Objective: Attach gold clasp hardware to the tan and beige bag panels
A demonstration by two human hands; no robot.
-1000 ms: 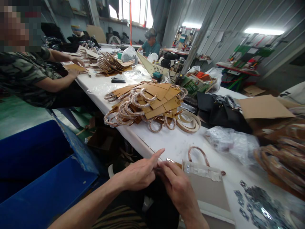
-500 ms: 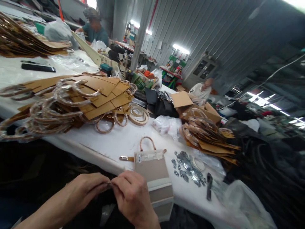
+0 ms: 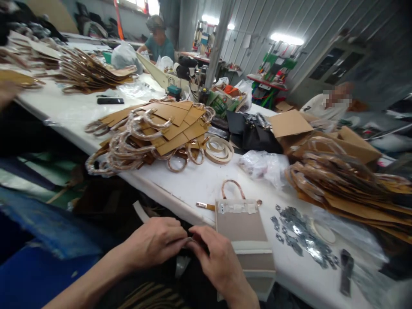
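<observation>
The person's left hand (image 3: 157, 241) and right hand (image 3: 220, 259) are nearly closed, fingertips almost meeting, pinching a small pale piece (image 3: 189, 241) between them; it is too small to identify. They are at the table's near edge, the right overlapping a grey bag panel (image 3: 241, 225) in view; whether it touches cannot be told. The panel lies on the table (image 3: 180, 189), its handle (image 3: 233, 183) pointing away. To its right lie metal plates (image 3: 298, 231) and, farther right, a black tool (image 3: 346, 272). Beyond the panel sit a coiled strip (image 3: 219, 149) and a heap of brown panels (image 3: 180, 122).
</observation>
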